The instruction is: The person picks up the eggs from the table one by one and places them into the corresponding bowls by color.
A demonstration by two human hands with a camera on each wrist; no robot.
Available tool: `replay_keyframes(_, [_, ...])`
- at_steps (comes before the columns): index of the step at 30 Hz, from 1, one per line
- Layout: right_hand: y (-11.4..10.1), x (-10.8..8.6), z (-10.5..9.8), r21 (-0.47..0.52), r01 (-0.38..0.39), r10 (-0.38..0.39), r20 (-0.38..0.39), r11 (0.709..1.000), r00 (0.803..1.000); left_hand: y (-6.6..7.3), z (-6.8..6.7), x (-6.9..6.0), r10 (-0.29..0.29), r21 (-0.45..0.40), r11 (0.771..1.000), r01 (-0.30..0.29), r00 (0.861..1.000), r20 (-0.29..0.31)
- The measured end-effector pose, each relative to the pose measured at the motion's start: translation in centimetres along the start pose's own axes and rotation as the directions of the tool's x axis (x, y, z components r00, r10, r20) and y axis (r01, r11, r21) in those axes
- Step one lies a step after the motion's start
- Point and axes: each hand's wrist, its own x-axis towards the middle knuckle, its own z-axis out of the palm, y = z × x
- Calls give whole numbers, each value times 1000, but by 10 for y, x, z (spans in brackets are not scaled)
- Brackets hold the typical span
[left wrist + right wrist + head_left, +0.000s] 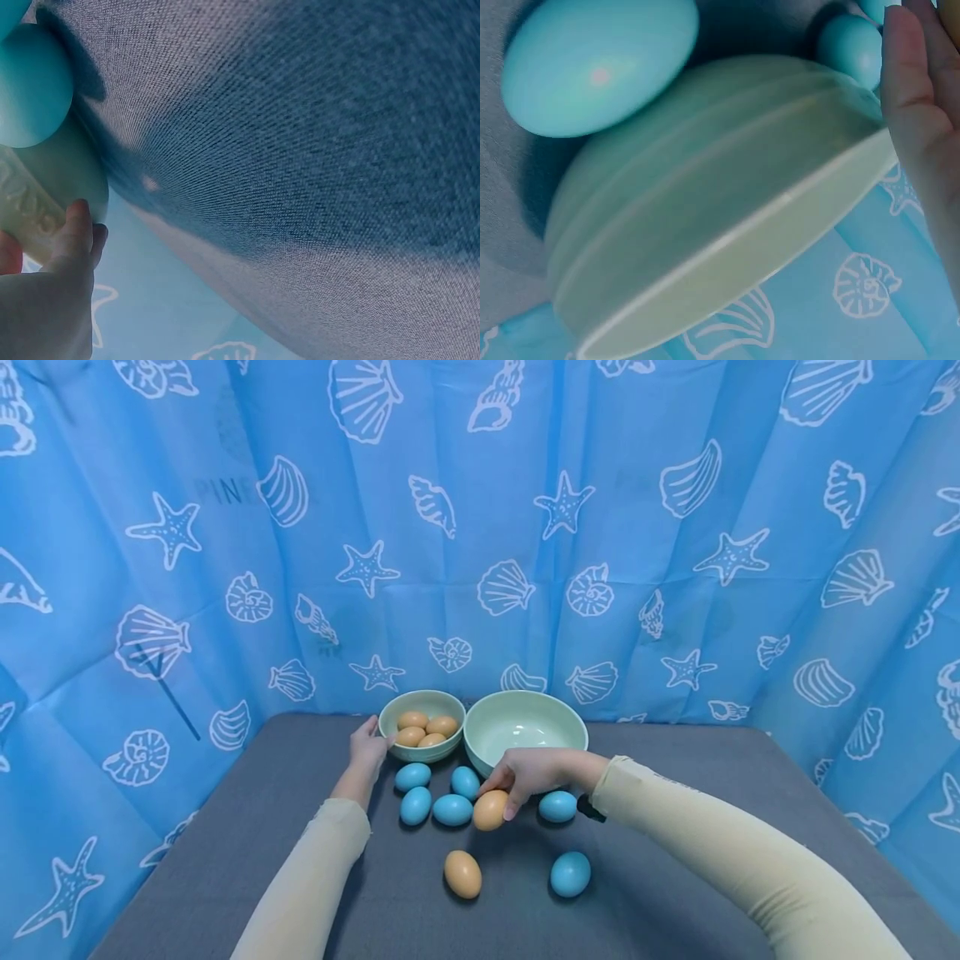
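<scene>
An orange-brown egg (491,811) is pinched between the thumb and fingers of my right hand (534,772), just in front of the large pale green bowl (558,717). My left hand (366,750) holds the left side of the small green bowl (384,720), fingers against its outer wall (67,176) in the left wrist view. Several orange-brown eggs (442,726) lie inside the small bowl. Another brown egg (462,874) lies on the table nearer to me. The large bowl's inside holds no eggs that I can see.
Several blue eggs (453,810) lie close together before the bowls. One blue egg (557,807) sits near my right wrist, another (571,874) farther forward on the grey cloth (675,893). A blue shell-patterned curtain (465,560) hangs behind the table.
</scene>
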Motion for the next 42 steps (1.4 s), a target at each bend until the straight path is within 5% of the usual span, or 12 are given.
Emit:
replay_keyframes(23, [-9, 9, -25, 104, -15, 31, -159, 995, 987, 1, 2, 6, -14, -31, 999, 14, 1000, -18])
replay_keyframes(42, [-11, 26, -38, 227, -12, 70, -249, 974, 966, 1, 2, -2, 13, -36, 999, -14, 999, -30])
